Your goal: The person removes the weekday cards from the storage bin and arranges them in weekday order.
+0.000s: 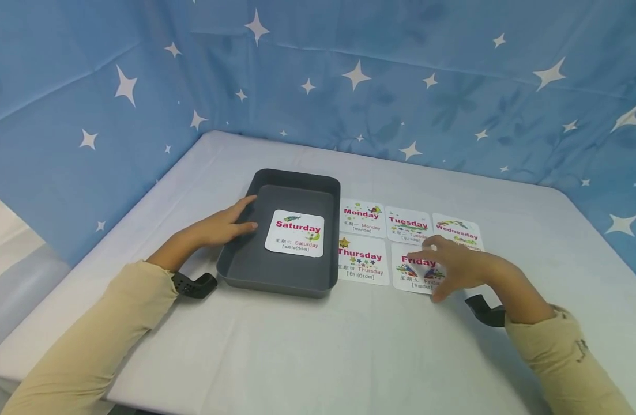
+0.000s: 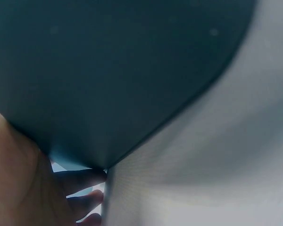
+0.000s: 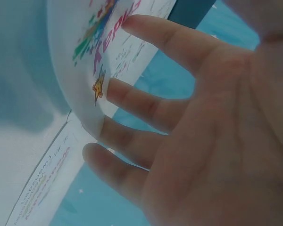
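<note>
My left hand holds the left side of a dark grey tray, the thumb over the rim and some fingers along the outside. Inside the tray lies a white card printed "Saturday". To the right, my right hand pinches the "Friday" card. Its thumb is at the near edge and its fingertips at the far side. In the right wrist view this card looks bowed, with fingers at its edge. The left wrist view is mostly filled by the tray's underside or wall.
"Monday", "Tuesday" and "Wednesday" cards form the back row. The "Thursday" card lies left of the "Friday" card, close to the tray. A white cloth covers the table; a blue star-patterned curtain hangs behind.
</note>
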